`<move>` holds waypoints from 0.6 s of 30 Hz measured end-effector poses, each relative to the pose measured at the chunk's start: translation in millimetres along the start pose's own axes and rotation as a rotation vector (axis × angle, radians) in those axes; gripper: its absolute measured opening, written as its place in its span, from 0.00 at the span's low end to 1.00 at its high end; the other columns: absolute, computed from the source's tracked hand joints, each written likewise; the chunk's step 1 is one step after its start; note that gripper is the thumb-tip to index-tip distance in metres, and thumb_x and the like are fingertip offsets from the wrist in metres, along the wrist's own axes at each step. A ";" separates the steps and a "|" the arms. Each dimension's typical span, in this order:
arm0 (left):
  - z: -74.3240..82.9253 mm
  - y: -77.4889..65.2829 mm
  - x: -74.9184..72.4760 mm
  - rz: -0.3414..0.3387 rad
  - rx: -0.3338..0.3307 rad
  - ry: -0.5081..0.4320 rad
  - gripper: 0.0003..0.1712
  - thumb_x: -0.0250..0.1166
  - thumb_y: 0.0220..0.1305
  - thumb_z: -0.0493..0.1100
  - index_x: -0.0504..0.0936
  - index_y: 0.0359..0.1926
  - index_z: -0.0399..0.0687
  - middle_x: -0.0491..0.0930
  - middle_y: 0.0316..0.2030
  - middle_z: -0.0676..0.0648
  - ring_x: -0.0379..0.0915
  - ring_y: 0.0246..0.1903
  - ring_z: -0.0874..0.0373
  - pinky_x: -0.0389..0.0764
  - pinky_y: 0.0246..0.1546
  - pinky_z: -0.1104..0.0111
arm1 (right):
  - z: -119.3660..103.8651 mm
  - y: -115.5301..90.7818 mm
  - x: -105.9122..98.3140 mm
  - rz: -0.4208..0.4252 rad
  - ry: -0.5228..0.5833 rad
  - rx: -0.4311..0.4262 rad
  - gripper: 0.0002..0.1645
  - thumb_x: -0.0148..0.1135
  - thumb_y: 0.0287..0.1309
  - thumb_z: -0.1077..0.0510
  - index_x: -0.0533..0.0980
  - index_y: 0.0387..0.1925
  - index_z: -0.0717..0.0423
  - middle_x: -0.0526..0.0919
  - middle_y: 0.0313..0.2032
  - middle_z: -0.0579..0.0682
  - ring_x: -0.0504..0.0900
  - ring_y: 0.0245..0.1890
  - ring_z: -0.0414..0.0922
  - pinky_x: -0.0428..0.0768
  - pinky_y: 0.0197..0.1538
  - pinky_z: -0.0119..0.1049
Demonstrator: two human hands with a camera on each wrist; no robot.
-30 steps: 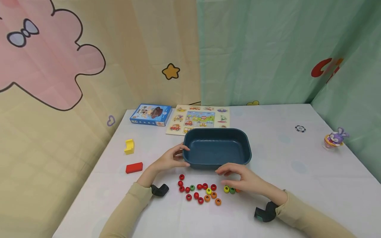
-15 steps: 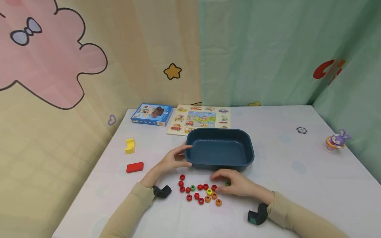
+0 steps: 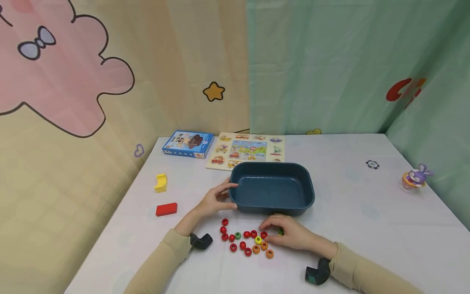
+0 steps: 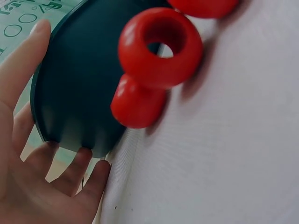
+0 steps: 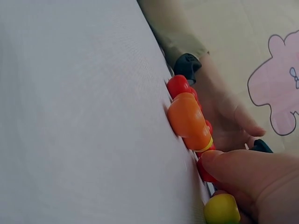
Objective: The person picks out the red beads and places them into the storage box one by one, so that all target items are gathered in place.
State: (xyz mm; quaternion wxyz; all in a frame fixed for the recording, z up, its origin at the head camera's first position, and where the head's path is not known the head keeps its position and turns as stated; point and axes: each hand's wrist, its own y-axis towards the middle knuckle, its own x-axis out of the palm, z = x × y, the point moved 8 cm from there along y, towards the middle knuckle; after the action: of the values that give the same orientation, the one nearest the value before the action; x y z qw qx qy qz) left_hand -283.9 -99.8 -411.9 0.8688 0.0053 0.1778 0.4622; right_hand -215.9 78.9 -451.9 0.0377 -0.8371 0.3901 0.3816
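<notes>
My left hand (image 3: 214, 201) rests against the left end of a dark blue rectangular bin (image 3: 271, 209), its fingers spread around the corner. In the left wrist view, several fingertips (image 4: 85, 153) touch the bin's outer wall. Just in front of the bin, my right hand (image 3: 290, 232) pinches a red bead (image 3: 264, 235) between thumb and index finger at table level. The right wrist view has the thumb (image 5: 212, 161) on that bead. Several red beads (image 3: 242, 245), orange beads (image 3: 269, 254), a yellow bead (image 3: 258, 240) and a green bead (image 3: 238, 235) lie nearby. My right hand partly hides more beads.
Behind the bin lie a picture puzzle board (image 3: 220, 162) and a blue box (image 3: 189, 143). At left are a yellow block (image 3: 160, 183) and a red block (image 3: 166, 209). A purple rabbit figure (image 3: 416, 177) stands at the right edge, near a printed round mark (image 3: 372, 164).
My right hand has moved left and nearer to me, from the bin's front wall to the red bead, which it now pinches. My left hand has stayed at the bin.
</notes>
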 end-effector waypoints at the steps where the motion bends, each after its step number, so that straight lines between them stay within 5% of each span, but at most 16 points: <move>1: 0.2 -0.1 -0.3 0.002 -0.001 -0.006 0.35 0.66 0.51 0.35 0.63 0.59 0.30 0.42 0.67 0.37 0.45 0.64 0.44 0.59 0.58 0.51 | -0.1 -0.1 -0.1 0.003 -0.003 -0.008 0.16 0.62 0.51 0.46 0.75 0.44 0.39 0.77 0.40 0.32 0.73 0.42 0.34 0.74 0.46 0.34; 12: -26.9 2.3 -6.3 0.064 -0.024 -0.024 0.42 0.67 0.51 0.40 0.58 0.65 0.44 0.55 0.64 0.44 0.59 0.58 0.45 0.65 0.55 0.59 | -6.4 -0.9 -1.6 0.025 -0.014 -0.068 0.14 0.62 0.52 0.50 0.76 0.43 0.41 0.77 0.39 0.33 0.73 0.41 0.34 0.74 0.46 0.33; 18: -8.0 -0.1 -3.0 0.050 -0.018 -0.048 0.41 0.66 0.52 0.38 0.56 0.65 0.37 0.54 0.64 0.38 0.56 0.59 0.41 0.61 0.57 0.52 | -9.4 -1.6 -4.1 0.051 -0.018 -0.097 0.13 0.62 0.52 0.52 0.76 0.42 0.43 0.78 0.39 0.35 0.74 0.40 0.35 0.74 0.44 0.33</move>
State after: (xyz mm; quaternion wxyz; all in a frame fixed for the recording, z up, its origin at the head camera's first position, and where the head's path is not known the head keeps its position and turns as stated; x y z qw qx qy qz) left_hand -287.9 -103.5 -418.5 0.8610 0.0132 0.1526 0.4850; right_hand -210.8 79.1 -443.0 -0.0091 -0.8241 0.3921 0.4086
